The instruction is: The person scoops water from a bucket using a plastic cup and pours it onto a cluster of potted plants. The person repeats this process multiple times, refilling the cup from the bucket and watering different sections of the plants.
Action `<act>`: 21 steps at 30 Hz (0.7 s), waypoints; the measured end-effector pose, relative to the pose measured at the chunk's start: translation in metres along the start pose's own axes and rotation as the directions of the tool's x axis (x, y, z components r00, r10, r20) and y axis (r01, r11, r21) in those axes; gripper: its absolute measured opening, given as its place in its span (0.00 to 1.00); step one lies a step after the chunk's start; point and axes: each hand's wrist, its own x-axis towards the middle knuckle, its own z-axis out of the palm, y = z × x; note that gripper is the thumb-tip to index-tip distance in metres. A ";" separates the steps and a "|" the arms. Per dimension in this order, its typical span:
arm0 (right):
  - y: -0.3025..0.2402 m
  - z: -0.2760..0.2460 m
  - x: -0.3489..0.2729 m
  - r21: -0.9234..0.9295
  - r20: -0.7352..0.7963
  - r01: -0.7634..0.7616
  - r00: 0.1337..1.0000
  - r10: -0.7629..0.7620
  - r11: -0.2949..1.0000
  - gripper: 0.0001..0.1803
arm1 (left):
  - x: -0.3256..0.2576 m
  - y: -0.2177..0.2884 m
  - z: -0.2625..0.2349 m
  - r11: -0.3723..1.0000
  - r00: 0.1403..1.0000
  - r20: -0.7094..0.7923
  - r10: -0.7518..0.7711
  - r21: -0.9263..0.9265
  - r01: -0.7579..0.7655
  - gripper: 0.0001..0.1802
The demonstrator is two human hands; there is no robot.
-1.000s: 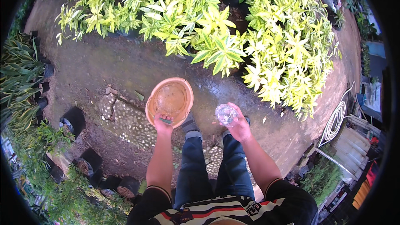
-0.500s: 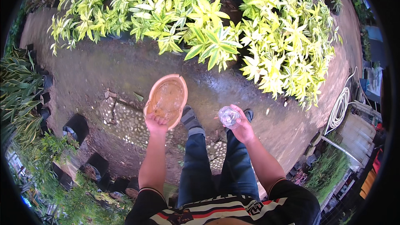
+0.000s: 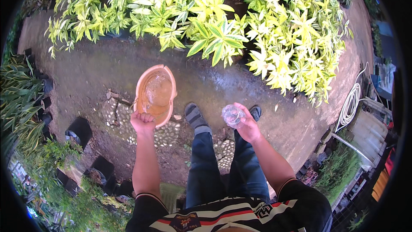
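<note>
**Both hands full over a wet garden path**

Hands are well apart, each closed on its own load. Left hand (image 3: 143, 122) grips the near rim of an orange plastic basin (image 3: 156, 94), held out in front and tipped, with water showing inside. Right hand (image 3: 248, 126) is wrapped around a small clear plastic bottle (image 3: 232, 115), held at about the same height over the right foot.

Largest risk, as I judge it, is the basin: held by one edge only, with water shifting inside, it could twist in the grip and dump its load at once onto the dirt path (image 3: 98, 77) or the person's legs rather than onto the plants. Next, the ground looks damp near the pebbled patch (image 3: 165, 134), so a slip is possible. Least, the bottle could slide through the fingers if they are wet.

Counted, large to small: one long bank of yellow-green leafy shrubs (image 3: 223, 21); several black nursery pots (image 3: 79, 129) at the left, at least five; one coiled white hose (image 3: 351, 103); one basin; two sandalled feet (image 3: 195, 116); one bottle.
</note>
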 end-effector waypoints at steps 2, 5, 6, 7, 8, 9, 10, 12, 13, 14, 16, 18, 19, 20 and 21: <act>0.001 -0.003 0.000 -0.008 0.001 -0.002 1.000 0.002 1.000 0.35 | 0.016 0.005 -0.003 0.999 1.000 0.026 0.005 -0.035 -0.004 0.20; 0.002 -0.005 0.000 -0.026 0.001 0.005 1.000 -0.005 1.000 0.34 | 0.037 0.010 -0.013 0.996 0.999 0.046 0.019 -0.088 -0.015 0.19; 0.000 -0.004 0.000 -0.030 0.007 0.002 1.000 -0.002 1.000 0.34 | 0.041 0.010 -0.016 0.994 0.998 0.049 0.032 -0.110 -0.026 0.18; -0.001 -0.003 -0.001 -0.033 0.012 -0.001 1.000 0.001 0.999 0.34 | 0.045 0.010 -0.019 0.990 0.998 0.052 0.046 -0.132 -0.038 0.16; -0.001 -0.004 -0.001 -0.041 0.013 -0.003 1.000 0.003 0.999 0.33 | 0.046 0.011 -0.017 0.992 0.997 0.055 0.052 -0.121 -0.045 0.16; -0.002 -0.004 -0.002 -0.048 0.015 -0.005 1.000 0.006 0.999 0.33 | 0.048 0.012 -0.014 0.993 0.997 0.059 0.058 -0.110 -0.051 0.16; -0.002 -0.003 -0.002 -0.056 0.018 -0.007 1.000 0.008 0.998 0.33 | 0.048 0.013 -0.012 0.993 0.996 0.063 0.065 -0.100 -0.059 0.16; 0.000 -0.003 -0.001 -0.060 0.006 -0.002 1.000 0.002 0.998 0.34 | 0.049 0.017 -0.011 0.994 0.997 0.038 0.068 -0.084 -0.065 0.15; 0.001 -0.002 0.000 -0.062 0.001 0.002 1.000 -0.002 0.998 0.34 | 0.049 0.019 -0.011 0.995 0.997 0.027 0.071 -0.075 -0.069 0.14; 0.000 0.002 0.000 -0.049 0.007 -0.004 1.000 0.005 0.999 0.34 | 0.051 0.021 -0.016 0.996 0.997 0.036 0.075 -0.059 -0.072 0.13; -0.001 0.012 0.000 -0.023 0.021 -0.016 1.000 0.016 1.000 0.35 | 0.054 0.024 -0.028 0.996 0.995 0.057 0.084 -0.028 -0.082 0.12; -0.004 0.021 0.000 0.000 0.022 -0.008 1.000 0.008 1.000 0.36 | 0.053 0.020 -0.036 0.997 0.997 0.027 0.073 -0.009 -0.073 0.11; -0.005 0.025 0.001 0.011 0.025 -0.003 1.000 0.003 1.000 0.36 | 0.051 0.018 -0.041 0.998 0.997 0.013 0.070 0.000 -0.070 0.11; -0.006 0.031 0.002 0.015 0.046 -0.011 0.999 0.010 1.000 0.37 | 0.059 0.021 -0.064 0.996 0.995 0.047 0.085 0.011 -0.086 0.09; -0.007 0.034 0.002 0.019 0.049 -0.004 0.999 0.003 1.000 0.37 | 0.051 0.017 -0.064 0.986 0.993 0.008 0.119 0.113 -0.119 0.10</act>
